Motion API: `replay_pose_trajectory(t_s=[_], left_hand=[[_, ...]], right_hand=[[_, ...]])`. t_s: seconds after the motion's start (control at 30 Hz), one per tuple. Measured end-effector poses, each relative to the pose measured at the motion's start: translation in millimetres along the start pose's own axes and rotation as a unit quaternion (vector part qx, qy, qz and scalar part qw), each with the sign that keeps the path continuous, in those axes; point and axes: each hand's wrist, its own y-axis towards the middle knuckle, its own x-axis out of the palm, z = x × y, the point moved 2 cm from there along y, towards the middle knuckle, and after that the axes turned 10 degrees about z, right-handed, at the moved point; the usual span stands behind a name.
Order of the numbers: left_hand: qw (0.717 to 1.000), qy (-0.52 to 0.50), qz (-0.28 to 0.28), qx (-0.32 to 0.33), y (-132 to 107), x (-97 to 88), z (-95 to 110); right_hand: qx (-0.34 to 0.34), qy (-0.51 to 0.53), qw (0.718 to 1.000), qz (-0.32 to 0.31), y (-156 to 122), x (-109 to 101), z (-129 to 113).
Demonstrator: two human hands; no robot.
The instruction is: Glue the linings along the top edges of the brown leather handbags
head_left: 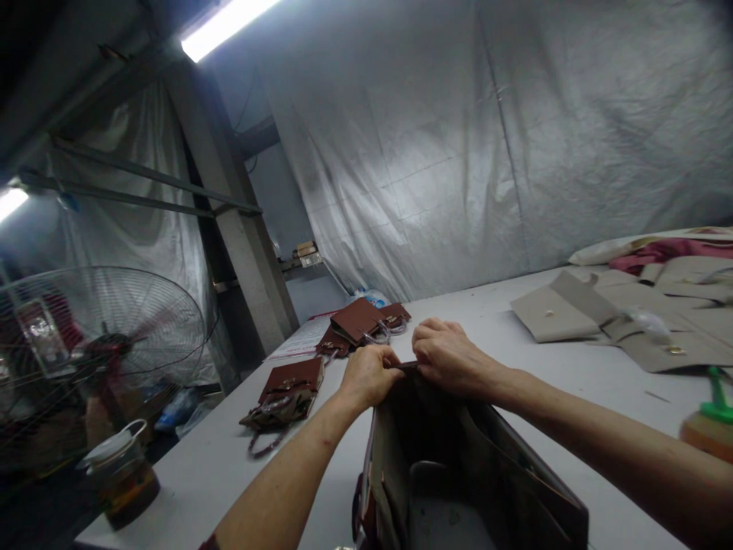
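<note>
An open handbag (515, 473) with a dark lining stands on the table in front of me, its mouth facing up toward the camera. At its far rim my left hand (369, 374) pinches the brown edge, thumb pointing inward. Beside it my right hand (443, 353) is closed over the same rim, fingers curled on the outer side. The fingertips of both hands are partly hidden behind the edge. A finished-looking brown handbag (289, 389) with a looped handle lies left of my left hand.
More brown handbags (358, 321) lie farther back. Beige bag pieces (561, 305) are piled at the right, near a green-capped bottle (707, 420). A jug of dark liquid (123, 473) stands at the left table edge, close to a large fan (108, 344).
</note>
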Motion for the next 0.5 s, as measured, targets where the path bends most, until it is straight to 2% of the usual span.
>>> replay_pose_trajectory(t_s=[0.27, 0.5], left_hand=[[0.998, 0.057, 0.034, -0.005, -2, -7.5, 9], [0.996, 0.074, 0.043, -0.025, -6, -8.7, 1]], right_hand=[[0.018, -0.026, 0.999, -0.018, -5, -9, 1], [-0.002, -0.097, 0.995, -0.036, -11, -8, 1]])
